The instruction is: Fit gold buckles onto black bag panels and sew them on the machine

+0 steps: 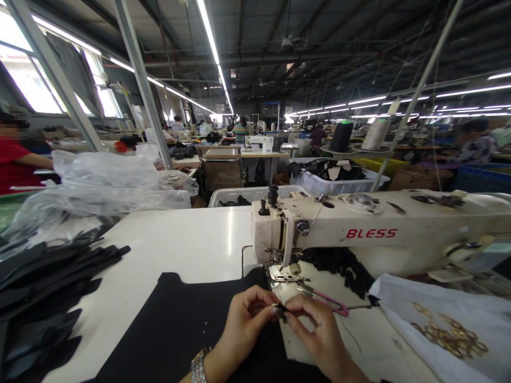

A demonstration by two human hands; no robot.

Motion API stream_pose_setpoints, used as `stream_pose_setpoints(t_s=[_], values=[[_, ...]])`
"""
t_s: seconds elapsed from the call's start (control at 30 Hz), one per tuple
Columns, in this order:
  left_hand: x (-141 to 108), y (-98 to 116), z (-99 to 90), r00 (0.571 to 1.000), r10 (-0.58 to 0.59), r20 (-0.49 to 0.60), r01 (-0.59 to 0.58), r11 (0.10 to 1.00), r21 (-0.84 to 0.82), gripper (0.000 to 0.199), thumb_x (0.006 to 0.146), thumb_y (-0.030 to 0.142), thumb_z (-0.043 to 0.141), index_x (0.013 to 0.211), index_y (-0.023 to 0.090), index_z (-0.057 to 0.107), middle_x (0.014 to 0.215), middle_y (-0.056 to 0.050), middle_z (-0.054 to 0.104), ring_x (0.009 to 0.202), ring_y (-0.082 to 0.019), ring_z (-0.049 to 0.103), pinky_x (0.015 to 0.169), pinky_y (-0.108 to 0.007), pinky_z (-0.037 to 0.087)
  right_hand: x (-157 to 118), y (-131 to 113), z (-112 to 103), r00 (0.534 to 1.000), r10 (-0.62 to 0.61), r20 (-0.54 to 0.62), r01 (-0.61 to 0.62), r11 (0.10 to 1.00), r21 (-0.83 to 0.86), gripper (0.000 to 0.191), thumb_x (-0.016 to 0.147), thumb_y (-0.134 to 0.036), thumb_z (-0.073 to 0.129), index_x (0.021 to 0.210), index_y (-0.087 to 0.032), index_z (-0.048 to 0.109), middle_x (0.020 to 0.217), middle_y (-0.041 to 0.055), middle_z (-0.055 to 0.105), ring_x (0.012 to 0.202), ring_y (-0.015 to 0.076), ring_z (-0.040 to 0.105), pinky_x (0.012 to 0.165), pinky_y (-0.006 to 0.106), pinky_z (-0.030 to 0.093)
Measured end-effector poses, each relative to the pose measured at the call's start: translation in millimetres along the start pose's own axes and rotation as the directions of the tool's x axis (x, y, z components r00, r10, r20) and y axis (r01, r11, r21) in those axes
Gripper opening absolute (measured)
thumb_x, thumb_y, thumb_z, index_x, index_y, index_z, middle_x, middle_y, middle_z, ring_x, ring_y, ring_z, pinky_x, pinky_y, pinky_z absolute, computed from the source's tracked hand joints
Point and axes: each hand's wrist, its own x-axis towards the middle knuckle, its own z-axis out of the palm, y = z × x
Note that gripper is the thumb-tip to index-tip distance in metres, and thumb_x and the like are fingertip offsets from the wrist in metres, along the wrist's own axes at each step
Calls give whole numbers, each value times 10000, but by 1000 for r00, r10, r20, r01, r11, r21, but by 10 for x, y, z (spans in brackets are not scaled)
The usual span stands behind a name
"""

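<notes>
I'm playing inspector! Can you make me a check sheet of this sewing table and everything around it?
surface: white sewing table, black fabric panel lying on it
job's things: small black piece, pinched; BLESS sewing machine beside it
clutter: pink-handled snips, gold rings on a white bag, stacked black pieces, plastic bags
grippers: left hand and right hand both pinch the piece
cables: nothing seen
surroundings: factory rows of machines, a co-worker in red

Red capital letters (371, 233) spell "BLESS" along the arm of the cream sewing machine (319, 226). Any other marks in view are too small or blurred to read.
</notes>
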Motion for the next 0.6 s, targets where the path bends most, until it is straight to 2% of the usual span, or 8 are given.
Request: stream_pose_setpoints(t_s=[0.07, 0.2, 0.3, 0.43, 0.5, 0.6], values=[[-7, -7, 4, 1000, 13, -20, -13, 1000, 7, 178, 695, 208, 664, 666, 102, 524, 706, -32, 603, 575, -79, 544, 561, -170, 448, -14, -28, 0, 995, -95, 30, 97, 993, -74, 68, 763, -213, 539, 771, -164, 584, 710, 35, 601, 658, 144, 553, 614, 239, 434], [-30, -21, 12, 998, 42, -47, -38, 997, 65, 177, 706, 213, 651, 659, 108, 516, 708, -30, 602, 617, -89, 556, 577, -167, 450, -3, -11, 30, 993, -117, -31, 112, 986, -124, 61, 721, -226, 602, 730, -167, 589, 646, 18, 604, 584, 130, 549, 557, 215, 430], [-38, -14, 16, 998, 33, -56, -29, 997, 78, 182, 682, 199, 672, 644, 106, 521, 710, -32, 613, 621, -91, 565, 581, -164, 455, 20, 36, 56, 996, 3, -84, -7, 999, -43, 110, 723, -252, 601, 652, -167, 605, 580, 11, 598, 538, 126, 551, 512, 206, 421], [-34, 14, 13, 999, -26, -38, 26, 1000, 15, 203, 648, 204, 701, 622, 102, 528, 686, -42, 635, 601, -105, 592, 569, -173, 471, 41, 117, 57, 970, 241, -19, -226, 932, 282, 152, 643, -301, 676, 628, -162, 618, 561, 9, 608, 507, 117, 554, 474, 192, 420], [-32, 23, 7, 999, -41, -26, 41, 999, -5, 212, 631, 204, 715, 614, 101, 531, 687, -52, 647, 604, -112, 600, 567, -174, 475, 45, 157, 45, 958, 288, 9, -272, 893, 359, 182, 587, -303, 717, 603, -152, 617, 549, 8, 606, 491, 109, 544, 463, 186, 412], [-25, 24, -7, 998, -65, -5, 65, 998, -6, 224, 624, 214, 722, 607, 100, 529, 696, -64, 654, 608, -116, 604, 560, -171, 473, 43, 194, 24, 952, 304, 41, -297, 877, 377, 191, 557, -290, 736, 585, -140, 619, 530, 7, 598, 478, 99, 525, 454, 182, 396]])
